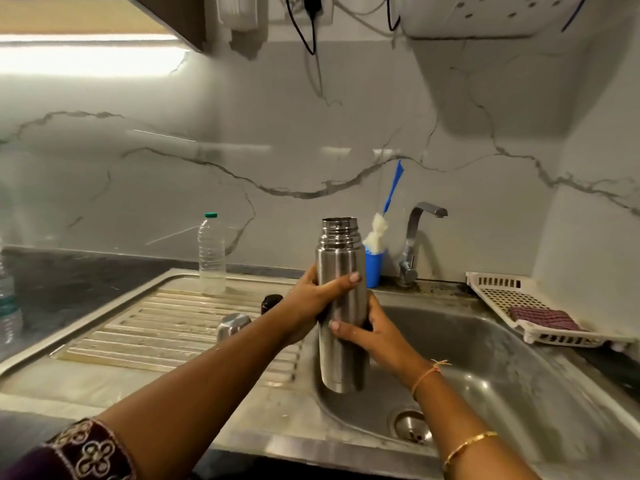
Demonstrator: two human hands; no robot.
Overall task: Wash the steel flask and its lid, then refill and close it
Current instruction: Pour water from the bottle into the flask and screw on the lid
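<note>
Flask: a tall, round, shiny steel flask (341, 306) is held straight up in the air, above the left side of the steel sink (502, 375). Its top is open, with screw rings round the neck. Its body is smooth and bright.
Lid: a small round steel lid (233, 323) sits on the ridged draining board (156, 323) left of the sink, apart from the flask. A small dark round thing (272, 302) sits just behind the lid. I cannot tell what it is.
Left hand: the left hand (311, 299) reaches in from the left of the sink. Its grip is wrapped round the flask's middle, with one fingertip across the front.
Right hand: the right hand (370, 336) is lower on the flask. Its grip curls round it from the right.
Behind the sink: a bent steel tap (414, 244), and a blue plastic cup (375, 270) with a fluffy white brush (377, 230) in it.
Left of the sink: a clear plastic bottle (212, 258) with a green cap stands at the back of the draining board.
Right of the sink: a white plastic basket (491, 289) with holes holds a dark red striped cloth (543, 318).
</note>
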